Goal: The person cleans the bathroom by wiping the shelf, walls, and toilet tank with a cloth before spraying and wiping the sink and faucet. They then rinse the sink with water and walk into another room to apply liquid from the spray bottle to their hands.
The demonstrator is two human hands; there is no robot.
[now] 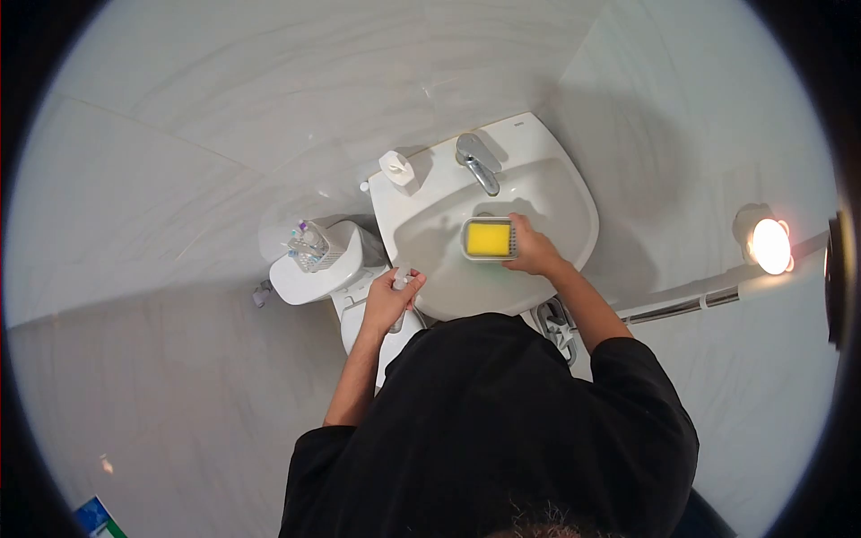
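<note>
Over the sink basin, my right hand grips the right end of a small grey-and-white tray. A yellow sponge lies flat in this tray, and slots show along its right end. My left hand is closed round a small clear bottle with a pale top, just off the basin's left front rim. The fingers hide most of the bottle. Behind the tray, a chrome faucet stands on the sink's back ledge.
A white soap dispenser stands on the sink's back left corner. Left of the sink is a toilet tank, with a basket of toothbrushes on its lid. A lit lamp and a metal bar are on the right wall.
</note>
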